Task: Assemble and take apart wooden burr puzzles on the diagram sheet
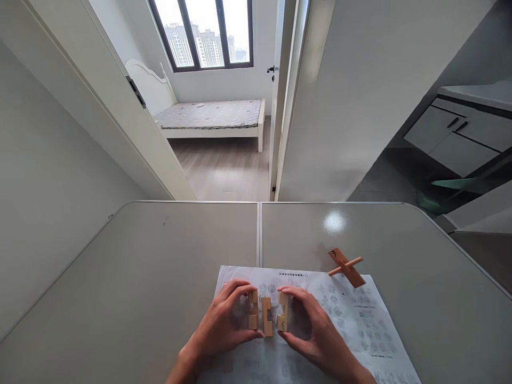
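Note:
Three notched wooden puzzle pieces stand side by side over a printed sheet (384, 330). My left hand (228, 317) grips the left wooden puzzle piece (253, 310) by its two ends, between thumb and fingers. In the same way my right hand (308, 325) pinches the right wooden puzzle piece (282, 311), which bears a dark mark near its lower end. Between them is the middle wooden puzzle piece (267, 317), its notch facing right; the left thumb tip is close to its lower end, and I cannot tell if they touch.
A flat brown wooden piece (354, 274) with a thin wooden stick (346, 265) crossing it lies over the sheet's far edge. The pale table (160, 277) has a metal seam (259, 234) down its middle. Beyond the table are a doorway and a bed (212, 114).

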A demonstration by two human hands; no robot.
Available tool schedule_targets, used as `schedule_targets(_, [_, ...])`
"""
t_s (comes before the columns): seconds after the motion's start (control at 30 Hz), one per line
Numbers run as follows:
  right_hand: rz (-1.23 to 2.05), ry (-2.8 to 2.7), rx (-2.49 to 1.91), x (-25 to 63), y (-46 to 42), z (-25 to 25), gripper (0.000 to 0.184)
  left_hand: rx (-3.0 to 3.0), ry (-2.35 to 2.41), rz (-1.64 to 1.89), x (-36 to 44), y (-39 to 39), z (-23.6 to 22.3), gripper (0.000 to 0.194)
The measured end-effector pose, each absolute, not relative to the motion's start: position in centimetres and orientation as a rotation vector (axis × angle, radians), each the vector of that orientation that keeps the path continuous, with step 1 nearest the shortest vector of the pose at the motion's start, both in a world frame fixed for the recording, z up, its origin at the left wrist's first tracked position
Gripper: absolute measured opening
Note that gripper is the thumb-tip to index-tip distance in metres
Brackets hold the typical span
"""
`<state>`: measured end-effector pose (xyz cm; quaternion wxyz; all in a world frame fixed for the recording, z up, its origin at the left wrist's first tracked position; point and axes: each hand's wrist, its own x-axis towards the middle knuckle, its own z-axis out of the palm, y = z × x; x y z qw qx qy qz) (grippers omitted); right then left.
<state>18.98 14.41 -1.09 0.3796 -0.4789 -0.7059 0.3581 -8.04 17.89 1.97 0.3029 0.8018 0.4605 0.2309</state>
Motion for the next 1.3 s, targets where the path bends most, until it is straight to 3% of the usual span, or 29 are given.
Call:
schedule_targets(0.3, [1.054,-1.65,-1.142,18.0,13.6,-0.8,0.066,2.056,1.193,0.801,-5.9,16.4,1.2,0.065])
schedule_targets(0.7, [1.298,-1.569,-0.999,19.0,13.8,-0.2,0.067,1.761,1.018,0.771,-5.8,16.5,1.7,0.067])
schedule_targets(0.97, [1.38,-1.501,-0.92,19.5,13.8,-0.6,0.069,1.464,0.884,0.797,-6.4,16.8,0.3,0.083])
schedule_targets(1.3, [1.292,-1.572,-0.854,18.2,13.7,0.1,0.065,1.241,0.635,0.725,-5.2,17.0,2.5,0.066])
